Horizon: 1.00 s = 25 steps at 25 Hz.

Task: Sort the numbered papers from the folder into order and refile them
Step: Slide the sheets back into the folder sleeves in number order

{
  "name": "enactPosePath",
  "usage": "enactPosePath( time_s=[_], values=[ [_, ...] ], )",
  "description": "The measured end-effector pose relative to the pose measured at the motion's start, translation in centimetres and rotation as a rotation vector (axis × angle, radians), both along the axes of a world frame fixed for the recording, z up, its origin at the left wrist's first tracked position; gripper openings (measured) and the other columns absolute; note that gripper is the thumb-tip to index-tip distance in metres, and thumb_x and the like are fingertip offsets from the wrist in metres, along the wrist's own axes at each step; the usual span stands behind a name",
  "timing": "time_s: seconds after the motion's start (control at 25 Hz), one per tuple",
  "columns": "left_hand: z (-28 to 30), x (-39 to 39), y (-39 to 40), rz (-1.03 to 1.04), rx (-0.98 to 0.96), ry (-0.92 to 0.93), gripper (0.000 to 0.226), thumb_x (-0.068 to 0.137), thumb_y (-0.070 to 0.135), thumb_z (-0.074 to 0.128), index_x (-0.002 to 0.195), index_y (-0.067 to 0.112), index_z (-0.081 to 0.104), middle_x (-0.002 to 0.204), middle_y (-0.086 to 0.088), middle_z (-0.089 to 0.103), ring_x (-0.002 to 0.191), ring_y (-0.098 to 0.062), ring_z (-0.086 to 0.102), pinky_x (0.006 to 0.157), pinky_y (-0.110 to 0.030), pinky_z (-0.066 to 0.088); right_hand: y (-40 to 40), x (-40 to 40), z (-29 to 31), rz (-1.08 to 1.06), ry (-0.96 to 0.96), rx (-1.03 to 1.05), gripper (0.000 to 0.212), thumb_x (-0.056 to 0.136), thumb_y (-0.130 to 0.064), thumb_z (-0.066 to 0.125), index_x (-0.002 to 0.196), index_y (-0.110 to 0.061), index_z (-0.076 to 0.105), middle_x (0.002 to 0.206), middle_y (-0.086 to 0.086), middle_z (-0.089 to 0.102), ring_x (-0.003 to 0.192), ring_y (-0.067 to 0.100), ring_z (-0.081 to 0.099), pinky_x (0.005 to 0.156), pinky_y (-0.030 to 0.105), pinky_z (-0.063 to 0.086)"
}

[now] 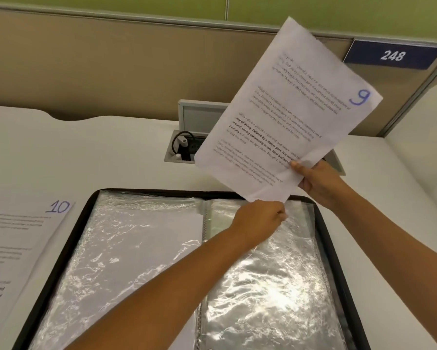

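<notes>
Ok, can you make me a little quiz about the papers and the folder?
1. True or false: the right hand grips the raised sheet.
2. Which number is on the sheet lying left of the folder? A) 10 B) 3 C) 7
3. Fill in: the left hand pinches the edge of a plastic ____ over the folder.

Key: 1 true; 2 A; 3 sleeve.
</notes>
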<state>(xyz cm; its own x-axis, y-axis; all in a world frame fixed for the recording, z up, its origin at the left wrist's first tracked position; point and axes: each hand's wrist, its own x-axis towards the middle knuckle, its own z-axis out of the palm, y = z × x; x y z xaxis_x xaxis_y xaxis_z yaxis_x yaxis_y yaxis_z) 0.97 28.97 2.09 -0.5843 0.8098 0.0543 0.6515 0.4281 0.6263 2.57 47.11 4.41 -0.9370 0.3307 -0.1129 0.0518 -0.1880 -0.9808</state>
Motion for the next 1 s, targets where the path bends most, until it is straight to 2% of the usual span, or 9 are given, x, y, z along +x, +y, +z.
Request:
enactPosePath(
  time_s=[0.12,0.2,0.4,0.56,0.68,0.8,0.88,0.96,1.0],
  values=[
    [0.2,0.1,0.6,0.006,-0.049,0.160,0.027,0.097,0.034,0.045,0.106,0.014,0.062,0.093,-0.005,0.068,0.086,-0.024,0.061,0.068,-0.031,0.043,-0.1,0.2,-0.2,0.009,-0.017,0.005,0.098,0.036,-0.045,0.092,0.121,-0.014,0.056,0.120,0.003,0.065,0.106,0.019,0.065,0.078,0.029,0.056],
    [0.3,-0.4,0.3,0.046,-0.005,0.196,0.028,0.092,0.039,0.053,0.105,0.015,0.061,0.096,-0.003,0.067,0.089,-0.021,0.059,0.071,-0.031,0.043,0.5,0.4,-0.1,0.006,-0.025,0.018,0.105,0.032,-0.047,0.093,0.123,-0.012,0.055,0.122,0.006,0.064,0.108,0.021,0.064,0.080,0.031,0.057],
    [0.0,-2.5,-1.8,0.057,-0.048,0.237,0.034,0.086,0.043,0.061,0.112,0.021,0.061,0.104,0.005,0.065,0.100,-0.015,0.053,0.090,-0.032,0.034,2.3,1.1,1.1,0.097,-0.034,0.078,0.083,0.038,-0.043,0.092,0.112,-0.025,0.059,0.122,0.004,0.064,0.110,0.023,0.062,0.088,0.041,0.053],
    [-1.3,-4.6,-5.2,0.096,-0.108,0.311,0.022,0.090,0.036,0.056,0.107,0.025,0.063,0.098,0.010,0.063,0.098,-0.011,0.051,0.093,-0.030,0.026,3.5,1.2,1.2,0.165,-0.110,0.109,0.091,0.037,-0.043,0.093,0.117,-0.021,0.057,0.121,0.003,0.065,0.109,0.022,0.064,0.083,0.035,0.056],
    [-3.3,-5.8,-7.9,0.178,-0.121,0.423,0.015,0.090,0.031,0.054,0.096,0.022,0.065,0.092,0.007,0.060,0.092,-0.014,0.054,0.090,-0.031,0.031,3.8,1.4,0.7,0.189,-0.173,0.094,0.100,0.033,-0.042,0.094,0.121,-0.014,0.056,0.118,0.004,0.067,0.105,0.022,0.065,0.076,0.029,0.057],
    [-5.2,-5.6,-8.8,0.296,0.038,0.501,0.010,0.085,0.021,0.057,0.084,0.016,0.065,0.082,0.002,0.059,0.076,-0.019,0.056,0.079,-0.035,0.044,3.7,1.3,-0.3,0.158,-0.217,0.110,0.106,0.027,-0.045,0.094,0.121,-0.013,0.056,0.112,0.003,0.069,0.101,0.022,0.067,0.072,0.029,0.058],
    [-5.7,-5.4,-8.7,0.329,0.124,0.532,0.002,0.082,0.012,0.066,0.083,0.013,0.065,0.081,0.000,0.059,0.075,-0.019,0.056,0.076,-0.033,0.044,3.5,1.2,-1.0,0.152,-0.244,0.166,0.098,0.036,-0.045,0.093,0.121,-0.015,0.055,0.109,-0.001,0.070,0.099,0.021,0.068,0.070,0.030,0.058],
    [-5.7,-5.3,-8.7,0.347,0.170,0.544,0.011,0.078,0.007,0.072,0.086,0.011,0.067,0.082,-0.001,0.060,0.076,-0.019,0.056,0.078,-0.029,0.041,3.3,1.3,-1.4,0.153,-0.279,0.183,0.073,0.062,-0.032,0.085,0.125,-0.014,0.053,0.114,0.002,0.067,0.103,0.024,0.066,0.070,0.030,0.059],
    [-5.7,-5.3,-8.8,0.362,0.189,0.538,0.014,0.077,0.005,0.072,0.090,0.010,0.067,0.084,-0.002,0.062,0.077,-0.020,0.057,0.079,-0.028,0.040,3.2,1.4,-1.6,0.161,-0.281,0.180,0.072,0.062,-0.032,0.084,0.124,-0.015,0.053,0.115,0.003,0.067,0.101,0.023,0.066,0.069,0.030,0.059]
  ],
)
